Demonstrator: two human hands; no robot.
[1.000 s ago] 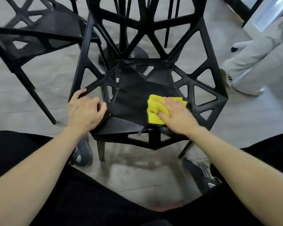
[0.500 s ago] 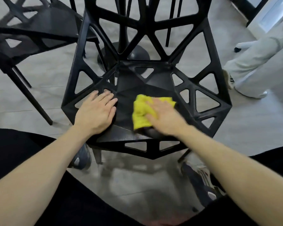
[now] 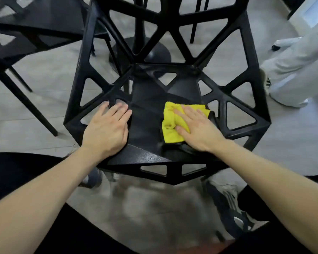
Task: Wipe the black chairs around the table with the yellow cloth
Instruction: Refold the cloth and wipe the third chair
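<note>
A black chair [image 3: 149,92] with a lattice of triangular holes stands right in front of me, its seat facing up. A crumpled yellow cloth [image 3: 170,123] lies on the right half of the seat. My right hand [image 3: 196,129] presses flat on the cloth with straight fingers, thumb at its near edge. On the seat's left side rests my left hand [image 3: 106,129], palm down, fingers straight and reaching the seat's left rim.
A second black chair [image 3: 26,32] stands at the far left. The table's round base [image 3: 140,52] shows behind the chair back. Another person's light trousers and shoes [image 3: 292,74] are at the right. My own shoes [image 3: 229,204] are under the chair's front edge.
My left hand uncurled from the seat's left edge and now lies flat on the seat. My right hand slid the cloth left, then back toward the right.
</note>
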